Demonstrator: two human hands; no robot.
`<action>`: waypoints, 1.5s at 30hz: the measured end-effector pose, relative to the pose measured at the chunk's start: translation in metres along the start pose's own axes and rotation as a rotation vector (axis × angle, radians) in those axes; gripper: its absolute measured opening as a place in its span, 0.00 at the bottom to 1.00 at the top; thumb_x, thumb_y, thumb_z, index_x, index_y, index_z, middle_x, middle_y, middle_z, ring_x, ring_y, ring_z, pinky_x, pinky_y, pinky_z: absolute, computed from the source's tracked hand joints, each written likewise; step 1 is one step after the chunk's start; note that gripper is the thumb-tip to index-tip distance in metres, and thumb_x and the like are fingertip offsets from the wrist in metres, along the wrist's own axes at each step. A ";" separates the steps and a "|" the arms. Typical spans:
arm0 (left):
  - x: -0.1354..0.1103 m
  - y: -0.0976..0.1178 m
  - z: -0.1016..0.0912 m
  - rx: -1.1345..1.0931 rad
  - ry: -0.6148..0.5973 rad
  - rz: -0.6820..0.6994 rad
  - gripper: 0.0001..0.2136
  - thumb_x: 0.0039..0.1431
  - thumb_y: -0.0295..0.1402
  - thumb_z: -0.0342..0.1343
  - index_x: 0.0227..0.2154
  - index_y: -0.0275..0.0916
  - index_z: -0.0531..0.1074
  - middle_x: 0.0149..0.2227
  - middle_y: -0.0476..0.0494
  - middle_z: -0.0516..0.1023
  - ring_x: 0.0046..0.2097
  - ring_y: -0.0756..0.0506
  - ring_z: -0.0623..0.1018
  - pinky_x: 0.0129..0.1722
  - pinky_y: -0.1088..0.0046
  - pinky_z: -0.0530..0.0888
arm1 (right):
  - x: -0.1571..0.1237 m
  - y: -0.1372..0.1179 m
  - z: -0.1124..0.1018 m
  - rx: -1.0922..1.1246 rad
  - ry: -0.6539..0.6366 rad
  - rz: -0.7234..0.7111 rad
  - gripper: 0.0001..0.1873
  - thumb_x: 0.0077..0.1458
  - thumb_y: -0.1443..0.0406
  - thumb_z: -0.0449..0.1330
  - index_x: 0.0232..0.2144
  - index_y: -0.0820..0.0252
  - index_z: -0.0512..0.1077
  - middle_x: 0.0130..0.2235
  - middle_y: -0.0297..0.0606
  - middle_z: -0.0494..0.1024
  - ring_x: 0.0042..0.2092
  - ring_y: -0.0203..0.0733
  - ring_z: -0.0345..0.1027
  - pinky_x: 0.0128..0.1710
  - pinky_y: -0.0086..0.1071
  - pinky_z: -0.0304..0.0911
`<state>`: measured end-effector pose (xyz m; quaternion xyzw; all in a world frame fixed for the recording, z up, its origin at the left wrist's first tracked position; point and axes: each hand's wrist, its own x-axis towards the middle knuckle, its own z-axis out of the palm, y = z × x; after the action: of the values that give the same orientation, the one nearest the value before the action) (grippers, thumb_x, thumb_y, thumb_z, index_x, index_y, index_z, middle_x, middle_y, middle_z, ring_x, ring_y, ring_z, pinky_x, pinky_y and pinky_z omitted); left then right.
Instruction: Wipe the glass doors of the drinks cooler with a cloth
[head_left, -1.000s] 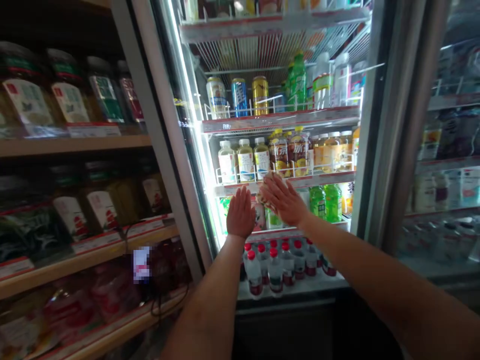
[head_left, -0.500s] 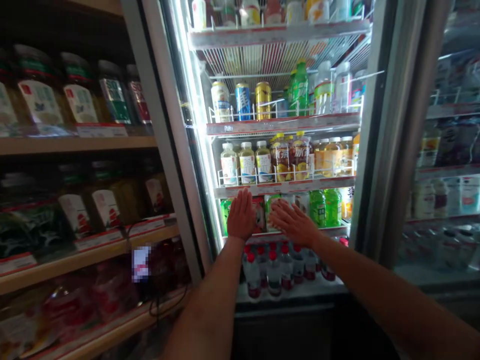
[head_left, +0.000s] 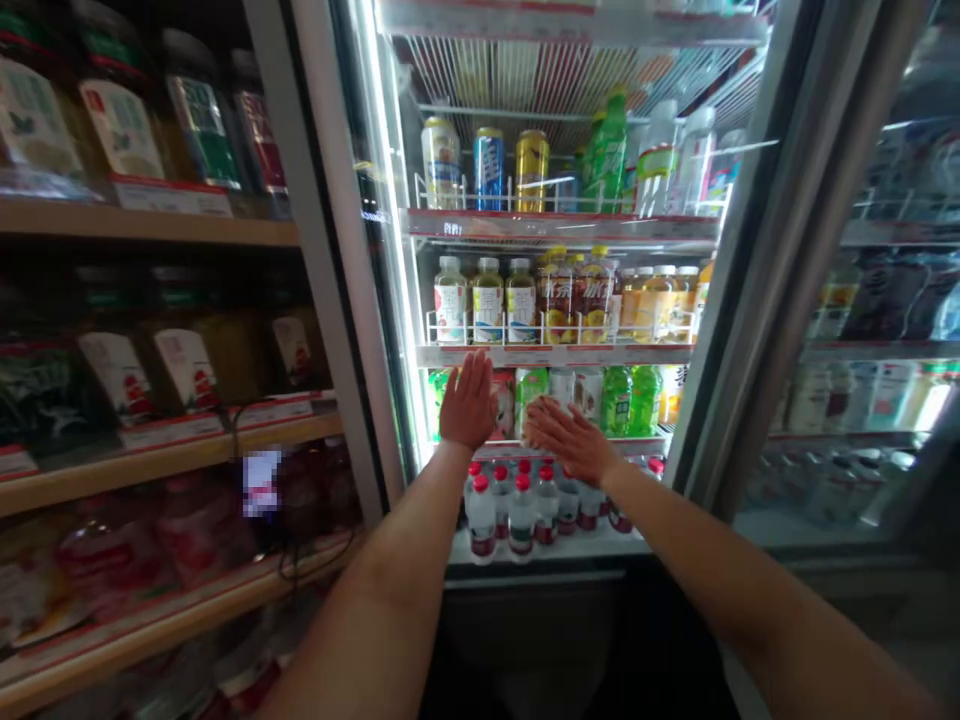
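Left hand [head_left: 469, 405] lies flat and empty, apparently braced on the glass door [head_left: 562, 235]. Right hand [head_left: 570, 440] spreads flat over what seems a pale cloth [head_left: 529, 430], against the pane. Apply even pressure.

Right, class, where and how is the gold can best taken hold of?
Probably around the upper body of the gold can, from the front, if unobstructed: it stands upright, gaps on both sides, a wire guard low in front.
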<state>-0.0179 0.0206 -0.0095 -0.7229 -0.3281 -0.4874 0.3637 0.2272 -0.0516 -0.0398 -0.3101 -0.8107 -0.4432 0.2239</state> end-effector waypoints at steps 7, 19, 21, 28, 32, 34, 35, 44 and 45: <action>0.001 0.003 -0.003 -0.005 -0.004 -0.005 0.26 0.69 0.34 0.42 0.66 0.28 0.59 0.69 0.33 0.59 0.72 0.42 0.52 0.72 0.58 0.49 | 0.003 -0.009 0.005 -0.044 0.017 0.103 0.38 0.59 0.74 0.53 0.70 0.55 0.53 0.70 0.38 0.57 0.73 0.50 0.45 0.71 0.51 0.39; 0.001 0.003 -0.005 -0.046 -0.066 -0.021 0.27 0.69 0.34 0.42 0.68 0.28 0.56 0.70 0.33 0.56 0.73 0.42 0.48 0.72 0.57 0.47 | 0.002 -0.046 0.034 0.158 -0.114 -0.216 0.35 0.59 0.72 0.57 0.67 0.50 0.59 0.69 0.34 0.62 0.71 0.41 0.51 0.69 0.44 0.48; 0.001 0.002 -0.004 -0.033 -0.044 0.001 0.27 0.70 0.34 0.42 0.68 0.27 0.56 0.70 0.33 0.56 0.73 0.41 0.47 0.72 0.57 0.47 | -0.001 -0.049 0.037 0.182 -0.129 -0.225 0.35 0.59 0.73 0.56 0.67 0.50 0.59 0.69 0.34 0.62 0.71 0.41 0.51 0.69 0.44 0.47; 0.001 0.002 -0.003 -0.013 -0.018 0.013 0.26 0.70 0.33 0.42 0.68 0.27 0.56 0.69 0.32 0.56 0.73 0.41 0.48 0.73 0.57 0.47 | 0.005 -0.024 0.024 0.166 -0.098 -0.261 0.35 0.63 0.72 0.53 0.69 0.52 0.54 0.69 0.34 0.60 0.72 0.39 0.48 0.73 0.45 0.34; 0.001 0.002 -0.002 -0.034 -0.028 -0.001 0.27 0.70 0.33 0.42 0.68 0.28 0.55 0.70 0.32 0.56 0.73 0.41 0.50 0.72 0.57 0.47 | 0.012 -0.011 0.011 0.105 -0.034 -0.148 0.36 0.62 0.73 0.51 0.70 0.53 0.51 0.70 0.33 0.59 0.73 0.40 0.43 0.73 0.46 0.19; 0.000 0.001 -0.001 -0.049 -0.038 -0.005 0.27 0.70 0.33 0.42 0.69 0.29 0.55 0.70 0.33 0.56 0.73 0.41 0.50 0.72 0.56 0.47 | 0.017 -0.007 0.007 0.102 -0.018 -0.163 0.37 0.62 0.73 0.51 0.71 0.52 0.49 0.69 0.33 0.59 0.73 0.39 0.42 0.73 0.45 0.18; 0.000 0.001 -0.001 -0.051 -0.035 -0.005 0.27 0.70 0.34 0.43 0.69 0.29 0.54 0.70 0.33 0.56 0.73 0.41 0.50 0.72 0.56 0.47 | 0.022 -0.003 0.005 0.096 -0.005 -0.155 0.38 0.62 0.73 0.51 0.71 0.52 0.48 0.70 0.33 0.59 0.73 0.39 0.41 0.73 0.45 0.17; 0.001 0.002 -0.002 -0.056 -0.023 -0.013 0.26 0.70 0.34 0.41 0.68 0.28 0.56 0.69 0.33 0.57 0.72 0.41 0.51 0.72 0.58 0.47 | 0.055 0.017 -0.007 -0.026 0.129 0.154 0.38 0.65 0.70 0.49 0.72 0.51 0.42 0.71 0.33 0.55 0.74 0.42 0.32 0.73 0.47 0.22; 0.001 0.002 -0.003 -0.056 -0.024 -0.013 0.26 0.70 0.34 0.41 0.68 0.29 0.56 0.69 0.33 0.57 0.72 0.41 0.51 0.72 0.58 0.47 | 0.059 0.019 -0.009 -0.022 0.119 0.148 0.38 0.65 0.70 0.48 0.72 0.50 0.41 0.72 0.33 0.55 0.74 0.42 0.33 0.73 0.48 0.22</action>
<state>-0.0172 0.0176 -0.0082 -0.7364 -0.3234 -0.4899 0.3363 0.1998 -0.0334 0.0128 -0.3446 -0.7660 -0.4520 0.3003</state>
